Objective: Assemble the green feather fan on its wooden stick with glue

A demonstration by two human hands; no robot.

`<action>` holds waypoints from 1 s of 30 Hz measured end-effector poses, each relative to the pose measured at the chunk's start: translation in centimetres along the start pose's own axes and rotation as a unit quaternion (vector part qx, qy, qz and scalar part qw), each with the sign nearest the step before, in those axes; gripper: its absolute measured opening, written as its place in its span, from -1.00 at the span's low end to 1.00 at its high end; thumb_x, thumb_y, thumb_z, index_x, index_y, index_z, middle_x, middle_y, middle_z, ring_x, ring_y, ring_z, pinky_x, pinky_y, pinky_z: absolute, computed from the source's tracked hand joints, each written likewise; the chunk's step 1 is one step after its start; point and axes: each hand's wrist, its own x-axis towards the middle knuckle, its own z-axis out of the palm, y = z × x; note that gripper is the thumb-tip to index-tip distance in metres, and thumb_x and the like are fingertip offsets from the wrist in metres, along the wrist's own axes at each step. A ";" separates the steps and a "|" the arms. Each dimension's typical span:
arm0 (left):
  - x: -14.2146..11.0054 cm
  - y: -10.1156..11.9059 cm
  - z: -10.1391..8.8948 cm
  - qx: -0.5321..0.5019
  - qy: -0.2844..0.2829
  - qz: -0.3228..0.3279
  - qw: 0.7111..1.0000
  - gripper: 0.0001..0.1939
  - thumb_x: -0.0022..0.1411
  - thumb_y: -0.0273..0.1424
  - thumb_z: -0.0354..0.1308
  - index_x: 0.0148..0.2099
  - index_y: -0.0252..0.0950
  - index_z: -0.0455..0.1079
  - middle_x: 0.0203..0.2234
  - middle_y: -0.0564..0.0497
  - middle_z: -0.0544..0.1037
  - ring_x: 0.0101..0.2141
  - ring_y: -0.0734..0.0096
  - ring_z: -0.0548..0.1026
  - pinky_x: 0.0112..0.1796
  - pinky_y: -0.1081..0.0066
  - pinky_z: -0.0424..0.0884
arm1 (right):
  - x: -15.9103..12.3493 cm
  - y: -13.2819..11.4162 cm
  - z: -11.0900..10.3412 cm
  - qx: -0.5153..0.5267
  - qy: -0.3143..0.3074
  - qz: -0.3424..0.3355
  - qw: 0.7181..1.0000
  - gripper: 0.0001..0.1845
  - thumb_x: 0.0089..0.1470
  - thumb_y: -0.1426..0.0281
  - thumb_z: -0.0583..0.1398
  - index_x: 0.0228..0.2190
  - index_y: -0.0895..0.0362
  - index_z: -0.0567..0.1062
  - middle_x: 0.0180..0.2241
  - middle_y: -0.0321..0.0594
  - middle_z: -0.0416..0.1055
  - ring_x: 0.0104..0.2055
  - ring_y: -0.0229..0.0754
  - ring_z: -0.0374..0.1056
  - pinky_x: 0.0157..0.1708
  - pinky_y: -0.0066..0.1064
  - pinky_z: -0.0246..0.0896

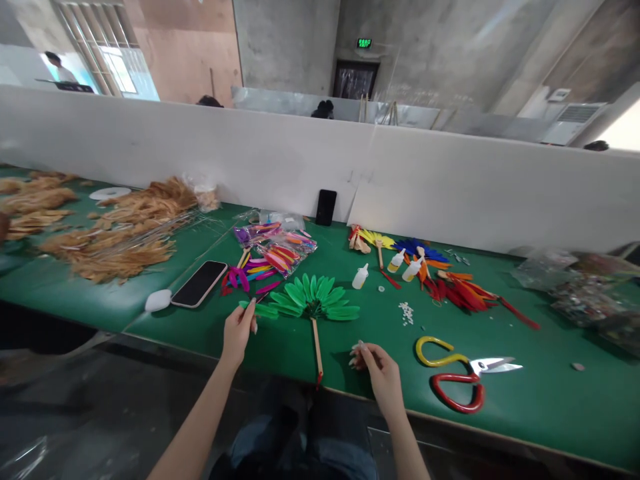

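Observation:
A feather fan of green feathers [325,297] spread in a half circle lies in front of me, its wooden handle [317,347] pointing at the table edge. Just left of it, my left hand [239,333] is closed in a pinch on a loose green feather [266,311]. My right hand [379,373] is right of the handle, low over the table and apart from the fan. Its fingers are curled together, and whatever they may hold is hidden. Scissors [473,365] with one yellow and one red handle lie open to the right of that hand.
Behind the fan are bagged colored feathers [283,257], glue bottles [360,276] and more feather fans [379,243]. Two phones [200,284] [326,207] are on the green table [550,393]. Brown fibre bundles [120,233] spread at left; a white partition [250,160] stands behind.

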 end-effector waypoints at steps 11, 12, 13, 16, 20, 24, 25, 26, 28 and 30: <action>0.3 -0.3 0.0 -0.036 0.011 0.007 0.999 -0.57 0.14 -0.19 0.12 -0.66 -0.26 0.14 -0.82 0.16 0.22 -0.69 0.53 0.25 -0.56 0.49 0.20 | 0.0 -0.2 0.0 0.025 -0.019 -0.020 0.999 -0.62 -0.08 0.08 0.23 -0.47 0.19 0.49 -0.63 -0.25 0.41 -0.61 -0.29 0.30 -0.57 -0.47 0.26; 0.3 -0.4 0.0 -0.036 0.010 0.009 0.999 -0.57 0.14 -0.19 0.13 -0.66 -0.26 0.13 -0.82 0.16 0.22 -0.69 0.52 0.25 -0.55 0.49 0.21 | 0.0 -0.3 0.0 0.024 -0.015 -0.018 0.999 -0.61 -0.10 0.08 0.24 -0.46 0.19 0.49 -0.63 -0.25 0.42 -0.60 -0.28 0.30 -0.57 -0.47 0.26; 0.3 -0.5 0.0 -0.037 0.008 0.011 0.999 -0.57 0.14 -0.19 0.13 -0.66 -0.25 0.13 -0.82 0.16 0.22 -0.69 0.52 0.26 -0.55 0.50 0.22 | 0.0 -0.3 0.0 0.021 -0.012 -0.017 1.000 -0.62 -0.13 0.09 0.26 -0.47 0.19 0.48 -0.63 -0.25 0.42 -0.61 -0.28 0.30 -0.57 -0.47 0.25; 0.4 -0.6 -0.1 -0.038 0.004 0.017 0.999 -0.57 0.13 -0.19 0.12 -0.66 -0.25 0.13 -0.81 0.16 0.23 -0.68 0.51 0.28 -0.54 0.50 0.24 | -0.1 -0.4 0.1 0.013 -0.017 -0.025 0.999 -0.63 -0.13 0.10 0.27 -0.54 0.19 0.46 -0.67 -0.28 0.38 -0.63 -0.29 0.28 -0.59 -0.47 0.24; 0.4 -0.7 -0.2 -0.038 -0.003 0.020 0.999 -0.59 0.13 -0.18 0.13 -0.65 -0.26 0.15 -0.82 0.16 0.23 -0.69 0.52 0.26 -0.56 0.50 0.23 | -0.2 -0.6 0.0 0.034 -0.009 -0.027 0.999 -0.59 -0.10 0.07 0.23 -0.45 0.20 0.49 -0.56 -0.20 0.46 -0.58 -0.25 0.35 -0.56 -0.44 0.28; 0.3 -0.8 -0.2 -0.042 -0.002 0.020 0.999 -0.58 0.14 -0.19 0.12 -0.65 -0.25 0.14 -0.81 0.16 0.23 -0.68 0.52 0.27 -0.54 0.50 0.24 | -0.2 -0.7 0.1 0.026 0.005 -0.028 0.999 -0.60 -0.17 0.09 0.29 -0.49 0.20 0.48 -0.61 -0.23 0.43 -0.60 -0.26 0.32 -0.58 -0.45 0.26; 0.3 -0.8 -0.2 -0.042 -0.001 0.020 0.999 -0.58 0.14 -0.20 0.11 -0.65 -0.25 0.14 -0.81 0.15 0.23 -0.68 0.52 0.27 -0.54 0.50 0.24 | -0.2 -0.7 0.1 0.023 -0.001 -0.029 0.999 -0.61 -0.16 0.09 0.28 -0.52 0.20 0.47 -0.65 -0.26 0.40 -0.62 -0.28 0.30 -0.59 -0.46 0.25; 0.2 -0.9 -0.2 -0.041 0.001 0.021 0.999 -0.58 0.14 -0.20 0.12 -0.65 -0.25 0.13 -0.81 0.15 0.23 -0.68 0.53 0.27 -0.54 0.50 0.24 | -0.2 -0.7 0.1 0.023 -0.008 -0.029 0.999 -0.61 -0.13 0.09 0.26 -0.54 0.20 0.47 -0.66 -0.27 0.39 -0.63 -0.29 0.29 -0.59 -0.46 0.24; 0.1 -0.9 -0.2 -0.039 0.005 0.021 0.999 -0.58 0.14 -0.20 0.12 -0.66 -0.25 0.13 -0.81 0.15 0.23 -0.68 0.53 0.25 -0.54 0.50 0.23 | -0.3 -0.7 0.1 0.029 -0.016 -0.025 0.999 -0.60 -0.10 0.08 0.24 -0.52 0.20 0.48 -0.63 -0.25 0.41 -0.62 -0.30 0.29 -0.58 -0.47 0.24; 0.0 -0.9 -0.3 -0.035 0.009 0.020 0.999 -0.57 0.14 -0.19 0.11 -0.66 -0.26 0.13 -0.81 0.15 0.23 -0.67 0.53 0.26 -0.54 0.50 0.22 | -0.4 -0.5 0.2 0.032 -0.012 -0.017 0.999 -0.59 -0.12 0.07 0.26 -0.46 0.20 0.49 -0.55 -0.21 0.47 -0.59 -0.29 0.33 -0.56 -0.46 0.26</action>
